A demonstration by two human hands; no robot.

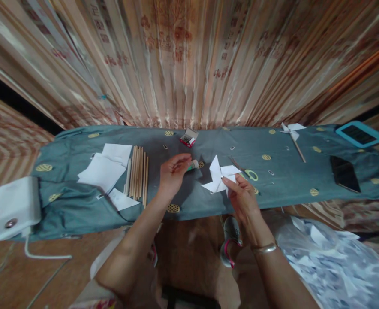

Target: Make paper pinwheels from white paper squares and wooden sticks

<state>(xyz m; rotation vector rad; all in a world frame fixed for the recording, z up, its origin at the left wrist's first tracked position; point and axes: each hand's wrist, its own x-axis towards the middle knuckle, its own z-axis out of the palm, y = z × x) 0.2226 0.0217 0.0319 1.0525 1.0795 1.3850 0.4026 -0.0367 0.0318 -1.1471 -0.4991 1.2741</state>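
Observation:
My right hand (243, 195) holds a folded white paper pinwheel (220, 177), thumb on top near its middle and fingers partly hidden beneath. To its left, my left hand (172, 174) has its fingers curled around a small glue stick (193, 165) with a green body and pale end; much of their contact is hidden. Scissors (251, 174) with light green handles lie on the cloth just beyond the right hand. A small red open box (188, 137) of tiny metal pieces stands behind the left hand.
Left on the green tablecloth (157, 206) lie wooden sticks (138, 171), white paper sheets (102, 171) and a white device (17, 208). At right are a pinwheel on a stick (295, 137), a phone (344, 174) and a blue-framed tablet (359, 134). A plastic bag (331, 257) holds white pieces.

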